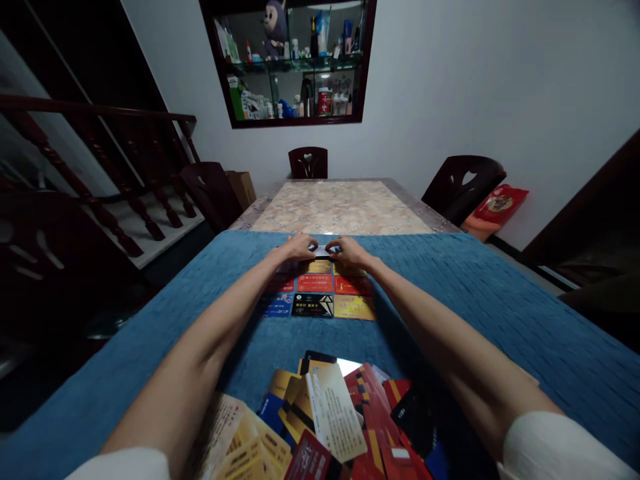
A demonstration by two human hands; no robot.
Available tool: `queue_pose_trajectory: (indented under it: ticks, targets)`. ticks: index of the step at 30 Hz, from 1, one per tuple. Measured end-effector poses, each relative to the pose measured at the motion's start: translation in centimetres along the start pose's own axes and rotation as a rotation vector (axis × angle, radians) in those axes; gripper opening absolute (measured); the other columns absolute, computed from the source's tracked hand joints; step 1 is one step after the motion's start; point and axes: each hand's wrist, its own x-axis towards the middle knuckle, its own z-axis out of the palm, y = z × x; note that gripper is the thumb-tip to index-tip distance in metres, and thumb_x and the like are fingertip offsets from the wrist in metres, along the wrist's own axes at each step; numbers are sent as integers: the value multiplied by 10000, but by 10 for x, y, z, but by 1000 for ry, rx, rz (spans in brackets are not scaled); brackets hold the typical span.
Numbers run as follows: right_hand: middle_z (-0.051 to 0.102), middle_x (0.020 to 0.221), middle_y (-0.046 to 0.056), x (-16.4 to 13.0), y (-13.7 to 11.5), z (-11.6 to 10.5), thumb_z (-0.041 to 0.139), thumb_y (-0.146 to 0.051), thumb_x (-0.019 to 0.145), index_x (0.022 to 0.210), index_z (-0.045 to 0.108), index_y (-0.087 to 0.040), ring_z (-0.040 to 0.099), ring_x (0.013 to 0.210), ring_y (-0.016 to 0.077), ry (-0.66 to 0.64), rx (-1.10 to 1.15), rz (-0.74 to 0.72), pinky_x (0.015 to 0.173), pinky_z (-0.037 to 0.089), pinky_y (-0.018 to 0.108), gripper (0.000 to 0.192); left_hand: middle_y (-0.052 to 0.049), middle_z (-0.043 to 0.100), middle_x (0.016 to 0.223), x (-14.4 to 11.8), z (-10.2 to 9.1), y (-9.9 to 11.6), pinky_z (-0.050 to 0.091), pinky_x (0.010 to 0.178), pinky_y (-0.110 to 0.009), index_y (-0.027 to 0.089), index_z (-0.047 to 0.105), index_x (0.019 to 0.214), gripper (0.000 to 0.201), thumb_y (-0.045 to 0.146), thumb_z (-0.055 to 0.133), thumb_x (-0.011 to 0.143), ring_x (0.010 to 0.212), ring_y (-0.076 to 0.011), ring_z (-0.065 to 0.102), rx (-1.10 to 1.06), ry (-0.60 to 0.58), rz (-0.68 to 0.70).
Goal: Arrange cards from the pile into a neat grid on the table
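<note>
At the far end of the card grid (316, 290) on the blue cloth (500, 300), both arms stretch straight out. Left hand (296, 247) and right hand (351, 251) pinch a dark card (321, 251) between fingertips, palms down. Loose cards (330, 420) lie heaped near the person.

I see glossy plastic cards (313, 303) on a matt, ribbed blue cloth (500, 307); far off, the tabletop (335, 207) looks like polished marble.
</note>
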Motion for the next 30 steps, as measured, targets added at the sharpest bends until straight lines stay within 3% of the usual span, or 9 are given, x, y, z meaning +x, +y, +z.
queue_pose_trajectory:
  ticks: [14, 21, 30]
  targets:
    - [701, 1165, 52, 6, -5, 8, 634, -321, 851, 1186, 696, -319, 624, 1074, 252, -66, 6, 86, 854, 466, 293, 341, -78, 664, 1168, -3, -4, -3, 370, 1026, -592, 270, 643, 1240, 466, 246, 563, 781, 1216, -339, 473, 0, -85, -43]
    - [701, 1155, 60, 5, -5, 8, 631, -310, 852, 1163, 711, -310, 624, 1068, 242, -62, -1, 93, 861, 466, 292, 321, -89, 652, 1218, 0, 2, -4, 344, 1042, -577, 286, 654, 1227, 490, 166, 558, 762, 1293, -347, 393, 23, -58, -36]
    - [688, 1179, 69, 8, -2, 14, 604, -293, 866, 1139, 729, -283, 621, 1051, 231, -36, -12, 87, 864, 467, 274, 301, -121, 649, 1136, -4, 11, -6, 380, 970, -473, 251, 691, 1168, 414, 191, 543, 786, 1191, -345, 438, 44, 36, -6]
